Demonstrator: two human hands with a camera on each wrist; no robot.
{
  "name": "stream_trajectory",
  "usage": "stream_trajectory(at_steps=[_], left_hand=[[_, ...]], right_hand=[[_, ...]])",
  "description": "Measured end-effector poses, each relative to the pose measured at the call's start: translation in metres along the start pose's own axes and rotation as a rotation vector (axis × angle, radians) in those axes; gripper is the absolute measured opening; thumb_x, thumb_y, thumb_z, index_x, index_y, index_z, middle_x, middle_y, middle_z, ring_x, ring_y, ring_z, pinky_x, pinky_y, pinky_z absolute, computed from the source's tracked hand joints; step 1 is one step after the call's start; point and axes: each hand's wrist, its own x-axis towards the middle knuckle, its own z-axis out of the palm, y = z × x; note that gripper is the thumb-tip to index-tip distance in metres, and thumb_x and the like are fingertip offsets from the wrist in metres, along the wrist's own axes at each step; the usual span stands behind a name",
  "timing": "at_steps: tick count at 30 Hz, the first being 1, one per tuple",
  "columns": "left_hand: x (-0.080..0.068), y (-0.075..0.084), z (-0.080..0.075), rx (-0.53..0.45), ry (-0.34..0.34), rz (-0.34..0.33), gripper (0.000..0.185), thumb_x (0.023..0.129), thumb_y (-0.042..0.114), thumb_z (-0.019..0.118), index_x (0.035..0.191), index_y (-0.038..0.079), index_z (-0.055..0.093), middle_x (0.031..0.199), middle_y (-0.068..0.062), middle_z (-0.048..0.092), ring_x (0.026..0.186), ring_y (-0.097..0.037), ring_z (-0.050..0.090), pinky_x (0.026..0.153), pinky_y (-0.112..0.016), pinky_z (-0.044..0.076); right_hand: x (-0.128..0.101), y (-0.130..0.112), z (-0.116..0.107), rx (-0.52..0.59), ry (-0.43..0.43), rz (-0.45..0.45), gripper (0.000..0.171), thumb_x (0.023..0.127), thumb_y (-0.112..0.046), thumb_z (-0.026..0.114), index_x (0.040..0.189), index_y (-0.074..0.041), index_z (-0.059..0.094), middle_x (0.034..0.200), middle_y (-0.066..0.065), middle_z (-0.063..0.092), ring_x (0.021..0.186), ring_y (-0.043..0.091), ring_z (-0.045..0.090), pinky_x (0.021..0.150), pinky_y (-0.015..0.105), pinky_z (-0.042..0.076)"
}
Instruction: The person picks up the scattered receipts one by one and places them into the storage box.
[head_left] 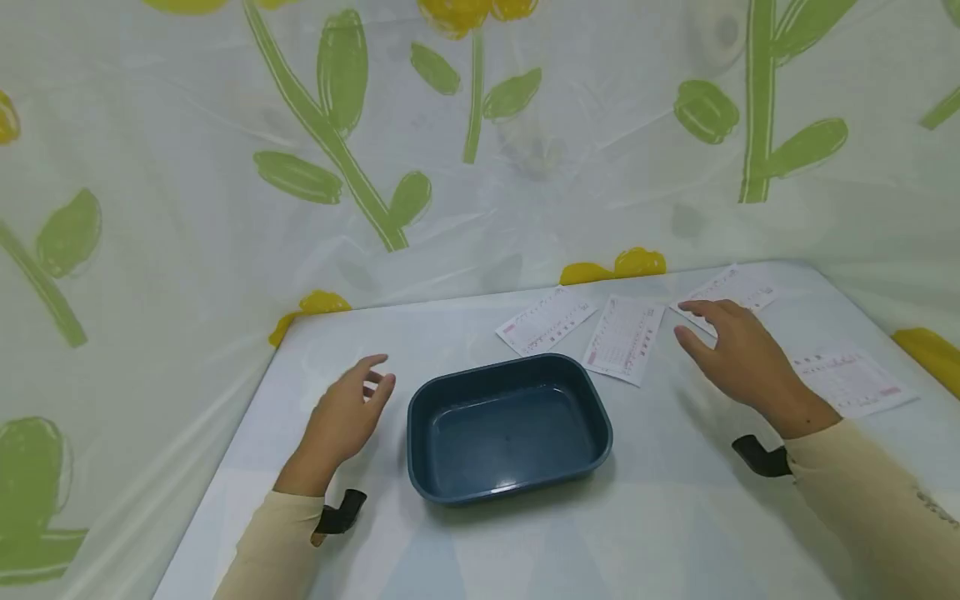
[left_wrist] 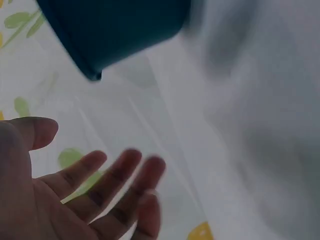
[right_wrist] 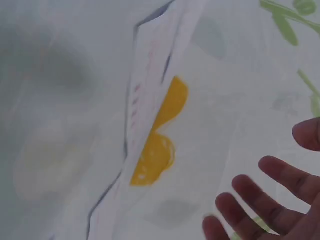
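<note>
A dark blue rectangular plastic basin (head_left: 510,442) stands on the table with nothing in it; its outer wall (left_wrist: 125,30) shows in the left wrist view. Just left of the basin, my left hand (head_left: 343,417) hovers with relaxed, spread fingers, apart from the rim. My right hand (head_left: 738,358) is held over the table's right side, fingers loosely bent and holding nothing. Printed paper slips lie around it: one slip (head_left: 622,337) by the basin's far right corner, another slip (head_left: 546,321) farther left, a third slip (head_left: 738,287) behind the hand, and one slip (head_left: 855,382) beside the wrist.
The white table (head_left: 660,517) ends at the back against a hanging cloth (head_left: 570,200) printed with green stems and yellow flowers. Black straps with small mounts (head_left: 341,512) sit on both wrists, over beige sleeves (head_left: 862,492).
</note>
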Motion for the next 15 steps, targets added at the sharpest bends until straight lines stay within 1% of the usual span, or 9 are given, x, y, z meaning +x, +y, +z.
stream_trajectory(at_steps=[2,3,6,8,10,15], left_hand=[[0.000,0.001,0.008,-0.088,-0.049,-0.015,0.052,0.104,0.047,0.043,0.149,0.019,0.043,0.128,-0.014,0.063,0.101,-0.028,0.065,0.078,-0.042,0.056],[0.001,0.001,0.012,-0.118,-0.070,-0.018,0.050,0.105,0.046,0.043,0.147,0.020,0.046,0.123,-0.013,0.065,0.093,-0.024,0.065,0.073,-0.037,0.055],[0.001,-0.001,0.023,-0.193,-0.121,-0.010,0.044,0.105,0.040,0.044,0.144,0.019,0.049,0.111,-0.010,0.068,0.078,-0.017,0.062,0.068,-0.031,0.051],[0.001,-0.003,0.028,-0.217,-0.146,-0.002,0.041,0.106,0.037,0.044,0.142,0.020,0.051,0.106,-0.007,0.067,0.074,-0.016,0.061,0.067,-0.030,0.050],[0.001,-0.003,0.032,-0.235,-0.161,0.009,0.039,0.105,0.034,0.045,0.141,0.019,0.053,0.102,-0.006,0.067,0.072,-0.016,0.060,0.067,-0.030,0.049],[0.003,-0.002,0.038,-0.267,-0.176,0.025,0.036,0.104,0.029,0.047,0.137,0.019,0.055,0.093,-0.005,0.063,0.071,-0.016,0.057,0.065,-0.031,0.047]], right_hand=[[-0.001,-0.007,0.002,0.076,0.031,-0.003,0.045,0.103,-0.030,0.051,0.137,0.000,0.054,0.128,0.028,0.056,0.117,0.046,0.052,0.092,0.063,0.047],[0.000,-0.009,0.004,0.104,0.038,-0.004,0.043,0.102,-0.028,0.052,0.135,-0.001,0.056,0.123,0.027,0.059,0.111,0.044,0.055,0.087,0.059,0.050],[0.003,-0.015,0.011,0.141,0.034,-0.003,0.039,0.101,-0.025,0.054,0.131,-0.001,0.059,0.112,0.023,0.064,0.099,0.036,0.059,0.073,0.045,0.054],[0.007,-0.018,0.016,0.152,0.014,0.005,0.038,0.100,-0.024,0.055,0.130,-0.002,0.060,0.108,0.022,0.065,0.093,0.033,0.059,0.067,0.037,0.052],[0.011,-0.018,0.021,0.156,-0.009,0.013,0.037,0.100,-0.024,0.055,0.129,-0.002,0.061,0.106,0.021,0.066,0.090,0.031,0.058,0.066,0.032,0.050],[0.016,-0.018,0.034,0.149,-0.073,0.030,0.037,0.098,-0.024,0.058,0.128,-0.003,0.061,0.102,0.019,0.066,0.086,0.028,0.057,0.064,0.029,0.047]])
